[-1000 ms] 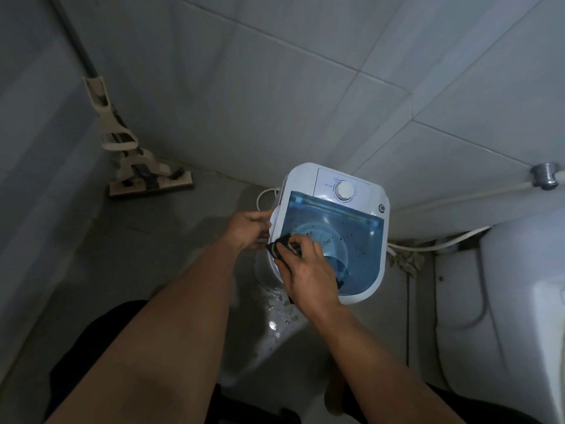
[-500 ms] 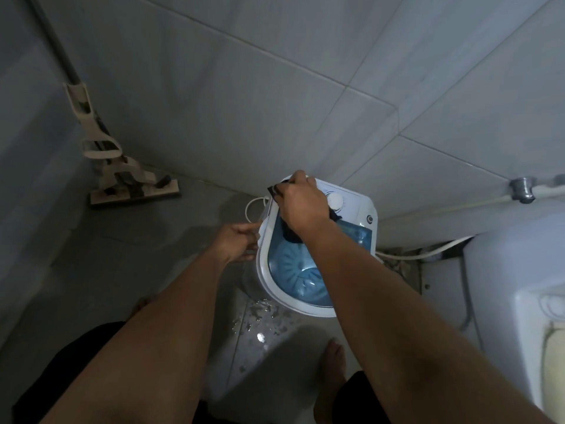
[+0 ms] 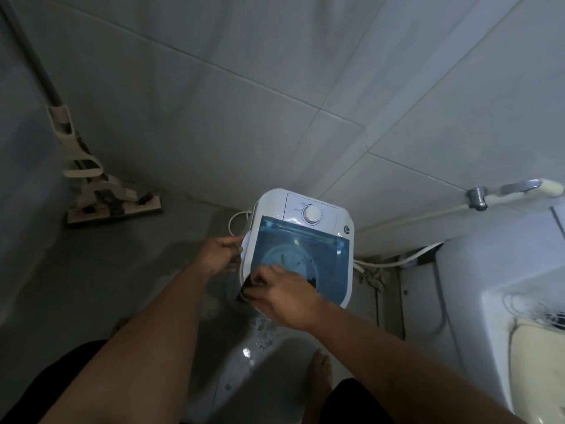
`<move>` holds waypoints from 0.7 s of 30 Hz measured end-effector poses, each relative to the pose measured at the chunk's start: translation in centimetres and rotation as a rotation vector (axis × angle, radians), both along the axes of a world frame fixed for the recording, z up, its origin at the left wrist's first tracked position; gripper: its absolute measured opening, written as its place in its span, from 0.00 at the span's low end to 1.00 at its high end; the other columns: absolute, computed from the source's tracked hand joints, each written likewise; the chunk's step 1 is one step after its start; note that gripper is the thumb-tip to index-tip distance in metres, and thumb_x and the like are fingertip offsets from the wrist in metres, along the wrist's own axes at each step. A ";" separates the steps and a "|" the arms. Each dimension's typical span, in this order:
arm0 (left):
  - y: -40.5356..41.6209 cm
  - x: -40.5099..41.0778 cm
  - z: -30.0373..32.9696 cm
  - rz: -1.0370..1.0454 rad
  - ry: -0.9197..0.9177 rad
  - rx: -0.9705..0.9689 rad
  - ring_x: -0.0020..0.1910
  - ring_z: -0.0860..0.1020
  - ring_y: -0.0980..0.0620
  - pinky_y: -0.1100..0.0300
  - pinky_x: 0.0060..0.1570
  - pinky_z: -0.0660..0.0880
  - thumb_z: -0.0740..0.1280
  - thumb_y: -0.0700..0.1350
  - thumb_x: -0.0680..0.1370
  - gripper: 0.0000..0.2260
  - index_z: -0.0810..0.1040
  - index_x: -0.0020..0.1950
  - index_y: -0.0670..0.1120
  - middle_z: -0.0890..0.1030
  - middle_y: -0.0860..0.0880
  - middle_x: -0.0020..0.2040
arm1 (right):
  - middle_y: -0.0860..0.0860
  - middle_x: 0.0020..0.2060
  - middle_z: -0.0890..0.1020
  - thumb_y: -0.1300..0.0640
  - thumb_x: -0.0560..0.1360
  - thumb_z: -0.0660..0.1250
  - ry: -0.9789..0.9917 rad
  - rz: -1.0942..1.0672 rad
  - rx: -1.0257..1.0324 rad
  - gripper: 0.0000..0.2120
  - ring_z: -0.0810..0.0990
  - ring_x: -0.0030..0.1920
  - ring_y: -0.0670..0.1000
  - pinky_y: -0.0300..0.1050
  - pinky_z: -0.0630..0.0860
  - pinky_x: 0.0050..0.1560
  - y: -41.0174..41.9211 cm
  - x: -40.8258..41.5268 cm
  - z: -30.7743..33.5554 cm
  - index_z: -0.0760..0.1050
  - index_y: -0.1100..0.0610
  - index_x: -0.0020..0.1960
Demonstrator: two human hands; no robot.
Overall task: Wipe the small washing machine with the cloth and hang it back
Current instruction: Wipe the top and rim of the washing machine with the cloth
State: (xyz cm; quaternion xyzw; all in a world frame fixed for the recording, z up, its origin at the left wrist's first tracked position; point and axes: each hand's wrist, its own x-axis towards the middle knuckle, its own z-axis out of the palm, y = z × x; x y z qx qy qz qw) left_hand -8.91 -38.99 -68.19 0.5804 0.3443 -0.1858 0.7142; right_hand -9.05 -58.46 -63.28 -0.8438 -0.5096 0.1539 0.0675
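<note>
A small white washing machine point(image 3: 342, 223) with a blue see-through lid and a round white dial stands on the floor against the tiled wall. My right hand point(image 3: 284, 296) presses a dark cloth point(image 3: 248, 289) onto the lid's near left corner; most of the cloth is hidden under the palm. My left hand point(image 3: 218, 255) grips the machine's left side, fingers on its edge.
A flat mop point(image 3: 113, 203) leans in the left corner. A white toilet point(image 3: 495, 289) stands at the right, with a hose and wall valve point(image 3: 477, 198) behind it. White cables point(image 3: 394, 263) run on the floor behind the machine. The floor point(image 3: 260, 338) in front is wet. My bare foot point(image 3: 321, 371) is below.
My right hand has dragged the cloth from the dial panel at the back down to the lid's near left corner. The left hand stays on the machine's side.
</note>
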 end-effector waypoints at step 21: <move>0.1 0.1 -0.1 -0.043 0.025 0.026 0.51 0.84 0.42 0.51 0.51 0.82 0.65 0.36 0.80 0.16 0.80 0.67 0.47 0.85 0.39 0.56 | 0.50 0.58 0.79 0.52 0.80 0.69 0.115 -0.593 0.475 0.15 0.79 0.59 0.51 0.47 0.79 0.61 -2.5 -0.4 -2.5 0.82 0.53 0.64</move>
